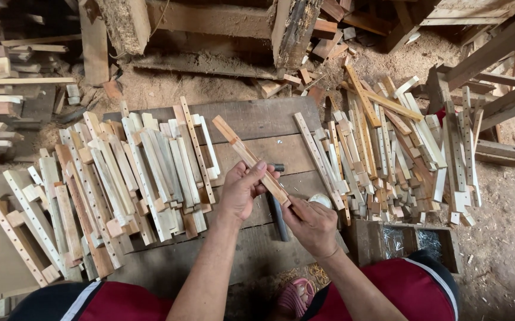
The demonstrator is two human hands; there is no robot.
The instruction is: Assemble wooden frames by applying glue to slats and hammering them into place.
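This is a rough woodworking workshop: sawdust covers the dirt floor, offcuts and planks lie stacked around, heaps of cut wooden slats crowd a plank surface, and a box of nails sits beside it.

Head camera looks steeply down, close over the wooden workbench (a single view only).

No packages, labels, signs or screens show anywhere among the wood
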